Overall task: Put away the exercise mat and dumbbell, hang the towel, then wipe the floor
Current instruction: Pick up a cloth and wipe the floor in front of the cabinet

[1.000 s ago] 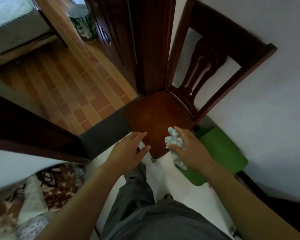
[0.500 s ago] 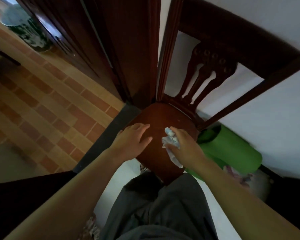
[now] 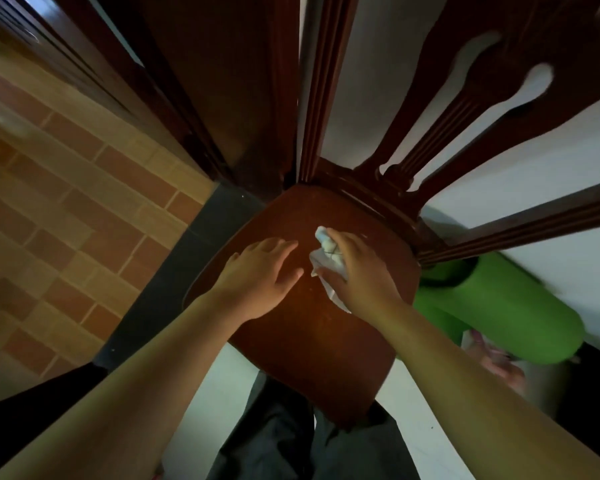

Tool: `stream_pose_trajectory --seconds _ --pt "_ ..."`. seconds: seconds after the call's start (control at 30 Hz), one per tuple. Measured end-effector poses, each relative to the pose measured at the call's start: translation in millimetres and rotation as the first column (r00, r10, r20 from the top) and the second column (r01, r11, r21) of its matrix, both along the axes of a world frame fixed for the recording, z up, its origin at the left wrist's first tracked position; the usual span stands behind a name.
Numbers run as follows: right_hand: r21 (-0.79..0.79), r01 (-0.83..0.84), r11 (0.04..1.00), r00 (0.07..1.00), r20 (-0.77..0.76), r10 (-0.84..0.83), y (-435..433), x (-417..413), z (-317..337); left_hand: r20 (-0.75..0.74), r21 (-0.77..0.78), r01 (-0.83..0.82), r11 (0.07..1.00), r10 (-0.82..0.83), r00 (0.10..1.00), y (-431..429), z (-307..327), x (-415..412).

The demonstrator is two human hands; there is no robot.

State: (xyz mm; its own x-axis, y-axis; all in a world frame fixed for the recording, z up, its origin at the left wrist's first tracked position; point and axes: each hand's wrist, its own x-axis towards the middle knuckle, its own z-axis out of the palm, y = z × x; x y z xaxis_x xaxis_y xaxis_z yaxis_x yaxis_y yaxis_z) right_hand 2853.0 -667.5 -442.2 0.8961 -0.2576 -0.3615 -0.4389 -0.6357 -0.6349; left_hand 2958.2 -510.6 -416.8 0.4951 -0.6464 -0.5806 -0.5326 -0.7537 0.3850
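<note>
A dark wooden chair (image 3: 312, 341) stands against the white wall, its seat right below me. My right hand (image 3: 357, 275) grips a crumpled white cloth (image 3: 326, 254) just above the seat. My left hand (image 3: 260, 275) hovers flat over the seat beside it, fingers straight, holding nothing. The rolled green exercise mat (image 3: 499, 313) lies on the floor to the right of the chair, along the wall. No dumbbell shows in this view.
A dark wooden door frame (image 3: 243, 98) rises behind the chair on the left. Past a dark threshold strip (image 3: 174, 278) lies a brick-patterned floor (image 3: 59, 216). White floor tiles (image 3: 205, 393) show under the chair. A pink patterned thing (image 3: 499, 362) lies by the mat's end.
I have leaned in closer; the chair seat now fills the middle of the view. Both hands have moved forward over the seat, the right one still gripping the cloth.
</note>
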Motion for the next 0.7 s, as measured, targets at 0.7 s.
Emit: stream_pose_trajectory --seconds 0.7 --pt "-0.295 -0.062 0.954 0.98 -0.197 0.003 12.9 -2.8 -142.6 -0.011 -0.028 0.013 1.0 -0.014 1.0 -23.4 -130.2 1.0"
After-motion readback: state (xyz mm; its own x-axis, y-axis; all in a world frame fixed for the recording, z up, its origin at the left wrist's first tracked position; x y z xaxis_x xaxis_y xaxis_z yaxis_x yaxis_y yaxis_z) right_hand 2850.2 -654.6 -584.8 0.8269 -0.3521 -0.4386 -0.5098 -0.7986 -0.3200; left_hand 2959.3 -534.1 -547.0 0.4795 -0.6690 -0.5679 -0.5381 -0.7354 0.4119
